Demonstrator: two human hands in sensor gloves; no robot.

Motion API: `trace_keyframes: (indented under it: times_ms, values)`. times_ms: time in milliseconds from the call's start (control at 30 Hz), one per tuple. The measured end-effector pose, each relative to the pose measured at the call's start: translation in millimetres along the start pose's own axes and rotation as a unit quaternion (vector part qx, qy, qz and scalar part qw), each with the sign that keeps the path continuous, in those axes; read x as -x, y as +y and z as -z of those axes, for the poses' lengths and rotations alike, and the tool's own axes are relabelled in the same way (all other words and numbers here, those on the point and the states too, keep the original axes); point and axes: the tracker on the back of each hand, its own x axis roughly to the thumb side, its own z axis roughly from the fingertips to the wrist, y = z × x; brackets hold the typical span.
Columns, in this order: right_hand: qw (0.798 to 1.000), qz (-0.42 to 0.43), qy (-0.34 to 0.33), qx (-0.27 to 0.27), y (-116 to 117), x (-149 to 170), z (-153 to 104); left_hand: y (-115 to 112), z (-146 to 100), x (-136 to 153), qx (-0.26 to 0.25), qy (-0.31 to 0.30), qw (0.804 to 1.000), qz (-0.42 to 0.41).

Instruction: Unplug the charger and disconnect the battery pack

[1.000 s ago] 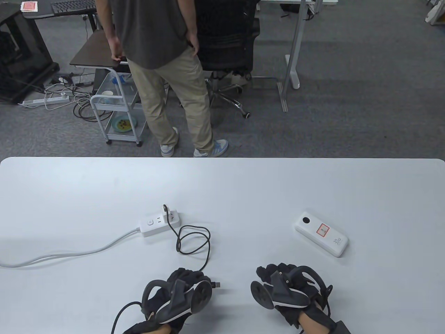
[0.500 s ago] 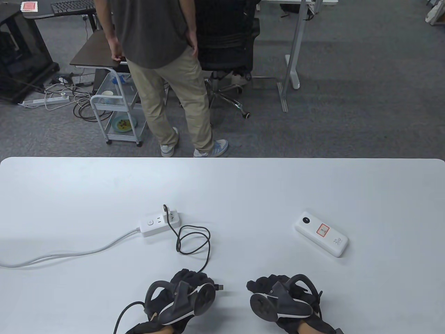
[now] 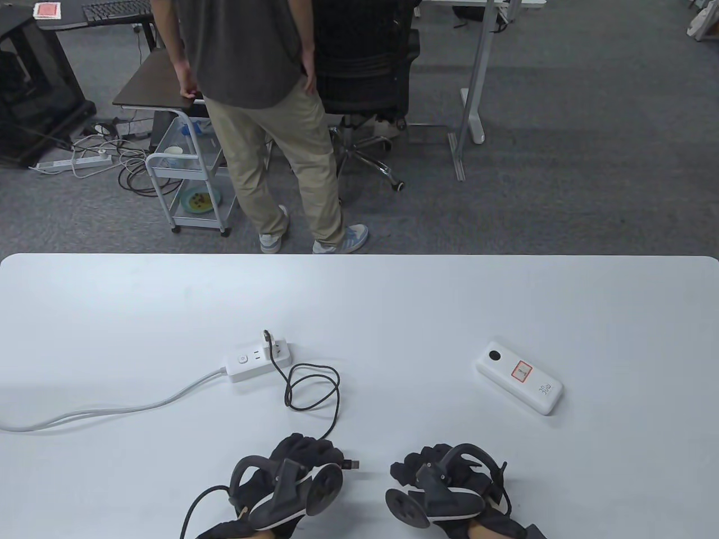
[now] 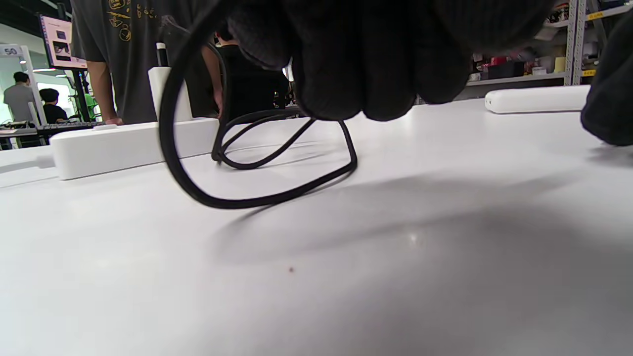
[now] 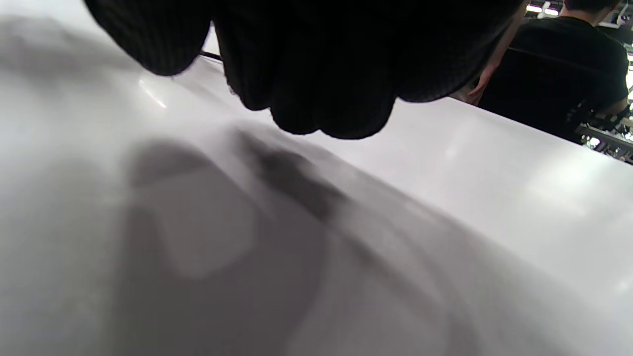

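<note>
Near edge of the table (image 3: 112,303): both gloved hands sit low, side by side, close together but apart.
Left hand (image 3: 292,471): curled shut around the free end of the black cable (image 3: 314,387), whose plug tip (image 3: 353,464) sticks out to the right of the fist; in the left wrist view the fingers (image 4: 366,59) bunch over the cable (image 4: 257,198).
Right hand (image 3: 444,483): fingers curled in, knuckles down near the table; it touches none of the items, and whether the fist is fully closed I cannot tell. The right wrist view shows only dark fingertips (image 5: 316,74) above the white surface.
Cable: loops once on the table, then runs up to the charger.
Charger (image 3: 279,347): white block plugged into the right end of the power strip (image 3: 250,362).
Power strip: lies left of centre, its white cord (image 3: 112,407) trailing off to the left edge.
Battery pack (image 3: 519,384): lies flat at right, well apart from both hands, with nothing plugged into it.
</note>
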Motion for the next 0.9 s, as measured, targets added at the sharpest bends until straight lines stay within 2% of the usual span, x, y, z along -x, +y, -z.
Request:
trace_keyframes:
  times_ms: [133, 333, 500, 733, 900]
  values:
    - [1.0, 0.001, -0.011, 0.026, -12.8, 0.1, -4.8, 1.9, -2.3, -0.9, -0.031, 0.007, 0.999, 0.006]
    - [0.998, 0.012, -0.022, 0.052, -21.6, 5.6, -21.0, 0.9, 16.0, -12.3, -0.011, 0.014, 1.0, 0.016]
    - [0.999, 0.019, -0.029, 0.033, -14.4, 7.4, -23.4, 21.1, 54.9, -17.9, 0.014, 0.015, 1.0, 0.004]
    - [0.999, 0.019, -0.029, 0.041, -15.8, 9.4, -26.2, 65.0, 120.1, -43.3, -0.003, 0.009, 1.0, -0.004]
    - [0.998, 0.018, -0.027, 0.049, -18.9, 11.2, -30.1, 73.3, 162.5, -68.7, 0.009, 0.008, 1.0, -0.012]
